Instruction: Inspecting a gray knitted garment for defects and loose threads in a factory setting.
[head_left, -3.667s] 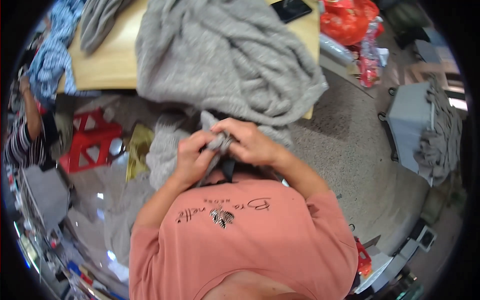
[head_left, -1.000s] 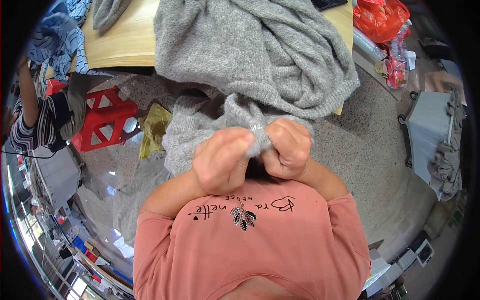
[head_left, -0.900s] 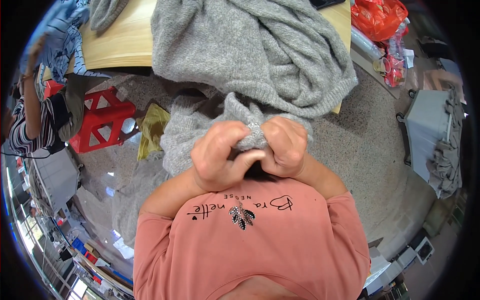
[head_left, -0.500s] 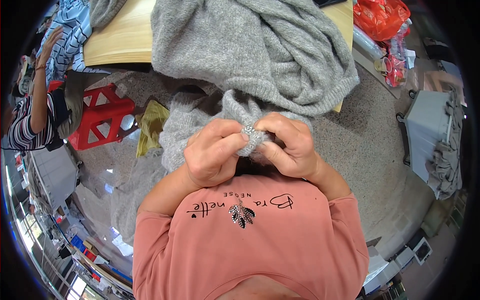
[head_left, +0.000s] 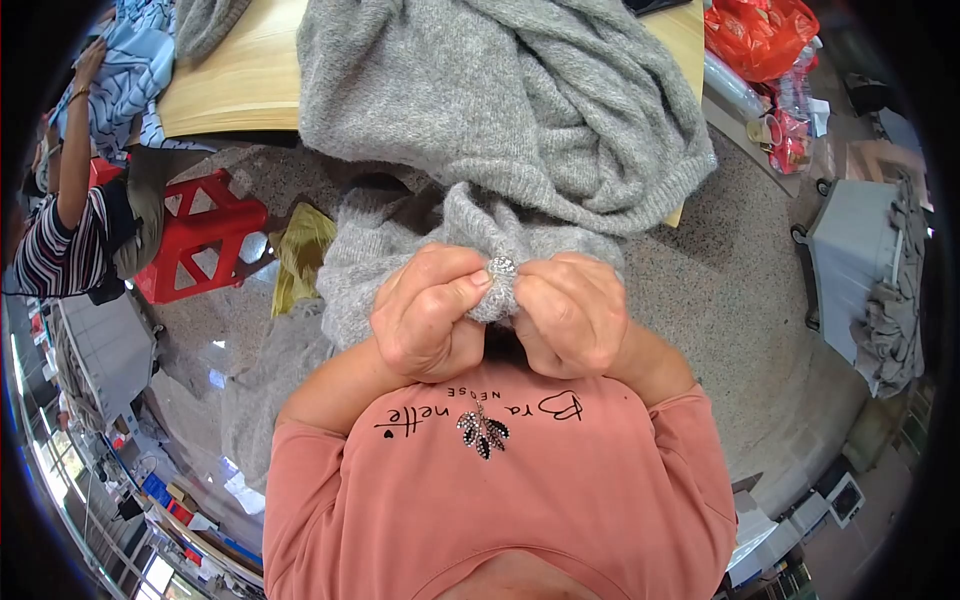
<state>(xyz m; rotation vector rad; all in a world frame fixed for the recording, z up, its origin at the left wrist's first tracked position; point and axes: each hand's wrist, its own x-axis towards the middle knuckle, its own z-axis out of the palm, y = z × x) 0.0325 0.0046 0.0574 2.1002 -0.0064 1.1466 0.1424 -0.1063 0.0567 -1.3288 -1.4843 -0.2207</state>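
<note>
Grey fuzzy knitwear [head_left: 365, 245] lies bunched over my lap, and a fold of it rises between my hands. On that fold sits a shiny silvery button [head_left: 502, 266]. My left hand [head_left: 428, 312] pinches the knit just left of the button, thumb close to its edge. From the other side, my right hand [head_left: 572, 312] grips the same fold with curled fingers; its fingertips are partly hidden. A larger grey knit garment [head_left: 420, 90] is heaped on the table ahead and hangs over its edge. Whether the two are one piece I cannot tell.
The wooden table [head_left: 235, 85] stands ahead. At left are a red plastic stool [head_left: 205, 225], a yellow bag [head_left: 303, 245] and a person in a striped top [head_left: 65, 245] handling blue striped cloth [head_left: 130, 70]. A red plastic bag [head_left: 765, 35] and a grey cart [head_left: 850, 260] are at right.
My right hand has turned over, its fingers now curled downward by the button. Both hands sit slightly lower. The person at left has moved a hand onto the blue cloth.
</note>
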